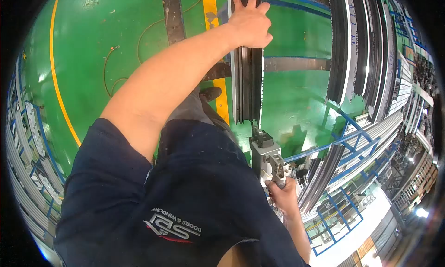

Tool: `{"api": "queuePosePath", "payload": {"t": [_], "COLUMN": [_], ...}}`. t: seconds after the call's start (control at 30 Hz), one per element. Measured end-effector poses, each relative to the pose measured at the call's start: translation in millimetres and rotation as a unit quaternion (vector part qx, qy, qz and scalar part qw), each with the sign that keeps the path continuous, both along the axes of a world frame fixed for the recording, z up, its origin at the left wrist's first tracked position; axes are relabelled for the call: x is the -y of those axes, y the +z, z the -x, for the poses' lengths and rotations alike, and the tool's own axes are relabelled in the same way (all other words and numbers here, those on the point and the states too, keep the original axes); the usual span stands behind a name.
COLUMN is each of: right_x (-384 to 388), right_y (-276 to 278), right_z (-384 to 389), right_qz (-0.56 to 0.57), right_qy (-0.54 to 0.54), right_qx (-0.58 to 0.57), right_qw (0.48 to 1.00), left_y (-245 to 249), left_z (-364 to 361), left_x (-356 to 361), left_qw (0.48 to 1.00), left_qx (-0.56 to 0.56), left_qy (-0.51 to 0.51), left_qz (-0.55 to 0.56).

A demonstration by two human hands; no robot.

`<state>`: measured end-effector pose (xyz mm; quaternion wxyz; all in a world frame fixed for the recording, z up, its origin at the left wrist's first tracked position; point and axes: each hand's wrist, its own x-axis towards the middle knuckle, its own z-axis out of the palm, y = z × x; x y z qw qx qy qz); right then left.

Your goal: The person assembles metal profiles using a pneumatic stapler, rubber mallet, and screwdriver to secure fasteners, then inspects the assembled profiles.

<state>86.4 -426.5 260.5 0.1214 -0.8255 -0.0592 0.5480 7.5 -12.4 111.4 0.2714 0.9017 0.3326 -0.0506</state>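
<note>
Workshop floor (116, 16), painted green; racks (354, 141) of long metal profiles (340, 44).

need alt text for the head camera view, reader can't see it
Left hand spread on a long dark profile, right hand gripping a grey metal tool by the profile's near end. Below is a green floor, with more long profiles to the right.

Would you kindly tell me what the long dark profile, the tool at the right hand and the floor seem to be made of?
Dark profile: probably coated aluminium, given its straight ribs and dull sheen, though plastic is possible.
Tool: likely metal, from its grey, blocky body.
Floor: perhaps painted concrete, glossy green with bright reflections.
</note>
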Motion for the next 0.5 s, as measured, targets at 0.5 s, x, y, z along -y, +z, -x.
{"api": "queuePosePath", "payload": {"t": [0.5], "right_x": [-19], "right_y": [-4], "right_z": [12], "right_qz": [-0.034], "right_qy": [-0.021], "right_qx": [-0.007], "right_qw": [0.999], "left_y": [-9], "left_z": [2], "left_x": [1], "left_qw": [0.999], "left_qx": [0.030], "left_qy": [0.009], "left_qz": [-0.014]}}
